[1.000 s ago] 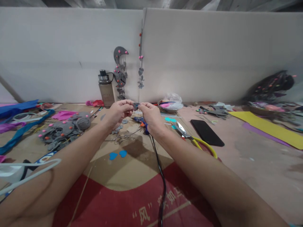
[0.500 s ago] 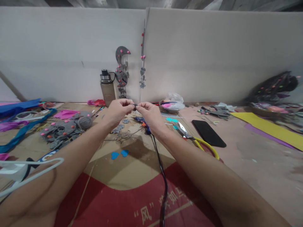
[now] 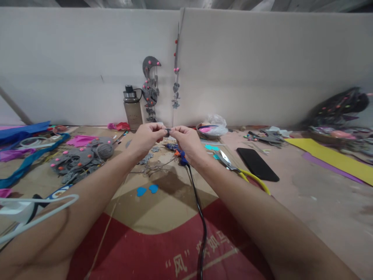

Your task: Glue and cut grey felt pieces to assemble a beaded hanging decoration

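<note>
My left hand point(image 3: 147, 137) and my right hand point(image 3: 186, 140) meet above the middle of the cardboard. Between their fingertips they pinch a small dark grey piece point(image 3: 168, 132), mostly covered by the fingers; its kind cannot be made out. Below the right wrist lies a blue glue gun point(image 3: 183, 158) with an orange part and a black cord point(image 3: 198, 206) running toward me. Grey felt cutouts point(image 3: 145, 158) and thin grey string point(image 3: 150, 169) lie under the hands. Closer to me are two blue felt hearts point(image 3: 141, 191).
Yellow-handled scissors point(image 3: 233, 166) and a black phone point(image 3: 257, 164) lie at right. Grey felt with pink balls point(image 3: 83, 159) is heaped at left. A bottle point(image 3: 133, 111) stands behind, beside a hanging moon ornament point(image 3: 150, 83). A bowl point(image 3: 210, 135) holds a plastic bag. A white wire frame point(image 3: 58, 199) stands near my left forearm.
Both hands stay pinched together at nearly the same spot, shifted very slightly to the right. A little more of the glue gun shows beside my right wrist.
</note>
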The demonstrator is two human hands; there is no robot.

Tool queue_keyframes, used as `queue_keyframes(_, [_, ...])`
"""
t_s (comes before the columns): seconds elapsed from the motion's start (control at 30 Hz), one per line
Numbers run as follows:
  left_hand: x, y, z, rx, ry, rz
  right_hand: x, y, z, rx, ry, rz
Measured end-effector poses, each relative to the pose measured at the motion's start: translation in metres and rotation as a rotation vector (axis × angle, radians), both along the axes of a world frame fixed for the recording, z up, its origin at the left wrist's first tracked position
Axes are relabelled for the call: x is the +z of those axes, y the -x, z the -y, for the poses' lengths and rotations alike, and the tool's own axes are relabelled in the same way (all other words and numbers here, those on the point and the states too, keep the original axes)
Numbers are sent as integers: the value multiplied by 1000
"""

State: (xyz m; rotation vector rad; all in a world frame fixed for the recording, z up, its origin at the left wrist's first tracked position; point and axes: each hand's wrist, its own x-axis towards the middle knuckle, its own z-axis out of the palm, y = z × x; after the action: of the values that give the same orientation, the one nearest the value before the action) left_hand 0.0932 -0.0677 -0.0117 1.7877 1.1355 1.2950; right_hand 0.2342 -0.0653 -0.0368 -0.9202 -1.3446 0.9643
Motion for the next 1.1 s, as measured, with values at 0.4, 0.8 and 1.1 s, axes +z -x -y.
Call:
queue_keyframes(0.4, [10,12,0,-134,45,-224,3,-19,-9,-37,-91,440])
queue_keyframes(0.8, [10,8,6,27,-34,-437,12,-15,10,-153,-392,819])
queue_keyframes(1.1, [-5,13,-15,-3,249,82,7,-8,11,-127,-335,646])
